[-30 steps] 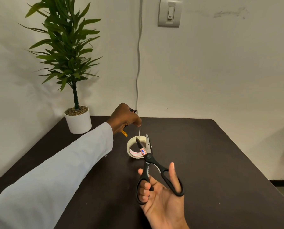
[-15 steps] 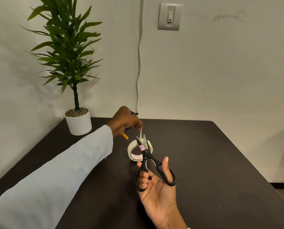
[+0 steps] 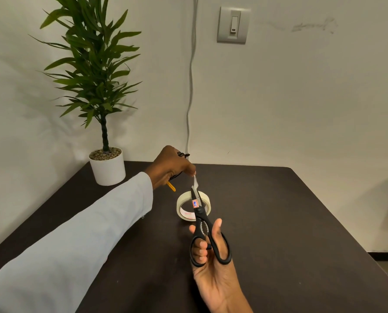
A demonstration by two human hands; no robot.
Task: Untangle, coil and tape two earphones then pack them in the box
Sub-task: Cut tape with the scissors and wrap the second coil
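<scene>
A roll of clear tape (image 3: 184, 203) stands on the dark table (image 3: 279, 222). My left hand (image 3: 170, 166) pinches a strip of tape (image 3: 195, 182) pulled up from the roll, and also holds a coiled black earphone (image 3: 183, 154) with a yellow tag (image 3: 171, 185) sticking out below the palm. My right hand (image 3: 213, 263) grips black scissors (image 3: 203, 224) through their handle loops. The blades are closed on the strip just above the roll. No box is in view.
A potted green plant in a white pot (image 3: 108, 166) stands at the table's far left corner. A grey cable (image 3: 189, 86) runs down the wall behind. A wall switch (image 3: 233, 24) is above.
My right hand moved the scissors forward to the tape strip and the blades went from open to closed on it. My left hand stayed put, holding the strip up.
</scene>
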